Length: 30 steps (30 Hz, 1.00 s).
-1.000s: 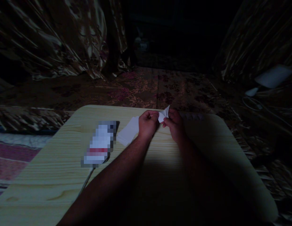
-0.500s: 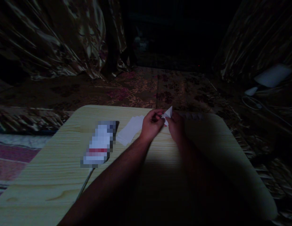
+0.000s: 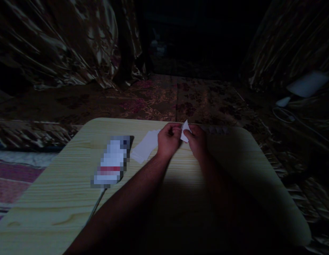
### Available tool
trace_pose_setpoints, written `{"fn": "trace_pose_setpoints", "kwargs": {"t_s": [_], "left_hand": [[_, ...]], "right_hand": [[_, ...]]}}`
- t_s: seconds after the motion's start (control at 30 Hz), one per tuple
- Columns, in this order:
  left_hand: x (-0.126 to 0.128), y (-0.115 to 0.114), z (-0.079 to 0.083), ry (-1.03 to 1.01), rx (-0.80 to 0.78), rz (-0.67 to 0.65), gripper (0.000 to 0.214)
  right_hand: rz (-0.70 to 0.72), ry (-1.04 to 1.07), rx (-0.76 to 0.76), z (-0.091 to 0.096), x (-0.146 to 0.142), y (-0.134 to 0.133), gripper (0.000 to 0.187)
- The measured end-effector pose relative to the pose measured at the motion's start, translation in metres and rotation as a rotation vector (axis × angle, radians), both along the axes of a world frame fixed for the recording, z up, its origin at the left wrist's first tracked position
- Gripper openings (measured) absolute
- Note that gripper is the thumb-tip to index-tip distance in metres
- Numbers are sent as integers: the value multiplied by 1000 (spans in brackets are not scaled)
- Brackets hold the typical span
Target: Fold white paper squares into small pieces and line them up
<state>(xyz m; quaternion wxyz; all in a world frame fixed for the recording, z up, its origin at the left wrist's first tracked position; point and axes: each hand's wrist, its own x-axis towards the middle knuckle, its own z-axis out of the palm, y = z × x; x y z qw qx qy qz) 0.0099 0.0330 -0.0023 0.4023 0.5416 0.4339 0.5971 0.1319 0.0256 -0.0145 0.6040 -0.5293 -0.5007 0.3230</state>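
Observation:
Between my two hands, above the far edge of the table, is a small folded piece of white paper with a pointed top. My right hand pinches its right side, the thumb lying across the front. My left hand is closed at the paper's left edge, its fingertips partly hidden. Just left of that hand lies a fanned stack of white paper slips. A row of small pale folded pieces sits in shadow right of my right hand.
A phone-like device, blurred by pixelation, lies on the wooden table at left, a white cable running from it. Patterned cloth covers the seat beyond. A pale lamp-like object with a cord stands at right in the dark.
The paper has turned between my fingers, its tip shifting left and showing a broader flat face. My left hand has drawn slightly left and its fingers have curled more.

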Motion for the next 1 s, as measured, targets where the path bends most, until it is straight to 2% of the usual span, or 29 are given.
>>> {"fn": "trace_pose_setpoints", "kwargs": {"t_s": [0.2, 0.4, 0.67, 1.0], "left_hand": [[1, 2, -1, -109, -72, 28, 26], [-1, 5, 0, -107, -115, 28, 25], [-3, 7, 0, -231, -212, -32, 16], [-3, 6, 4, -362, -217, -60, 16]], "right_hand": [[40, 34, -3, 2, -1, -2, 19], [74, 65, -18, 4, -3, -3, 16], [101, 129, -14, 2, 0, -4, 21], [165, 250, -66, 0, 4, -2, 28]]}}
